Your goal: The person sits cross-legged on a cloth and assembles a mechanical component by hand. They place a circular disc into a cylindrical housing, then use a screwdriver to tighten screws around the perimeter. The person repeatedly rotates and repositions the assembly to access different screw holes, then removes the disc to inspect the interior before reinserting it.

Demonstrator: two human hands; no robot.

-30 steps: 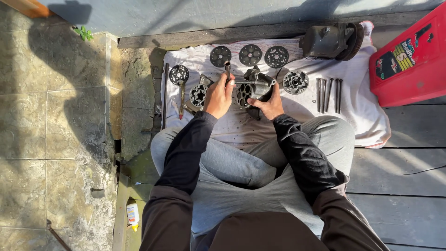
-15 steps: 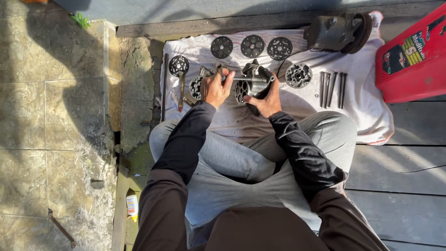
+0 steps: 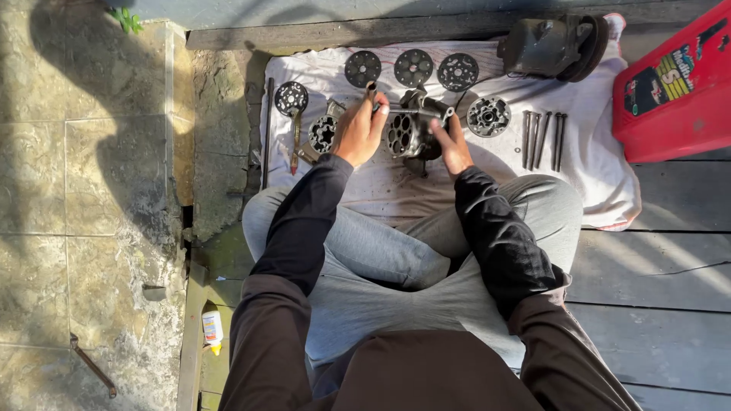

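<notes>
While both hands work at the middle of the white cloth, the left hand is curled shut around a slim tool handle that pokes up at its 12 o'clock, and the right hand is closed on the dark cylinder block, steadying it from the 4 o'clock side with its ring of bores facing the camera. Judging by the layout, the strip-down looks well advanced: at 12 o'clock from the block three round valve plates lie in a row, at 3 o'clock sits a toothed round part, and past it long bolts lie side by side. At 9 o'clock lie a second bored part and another disc. The housing with its pulley rests at 1 o'clock, near a red container. Whether parts remain inside the block cannot be told.
</notes>
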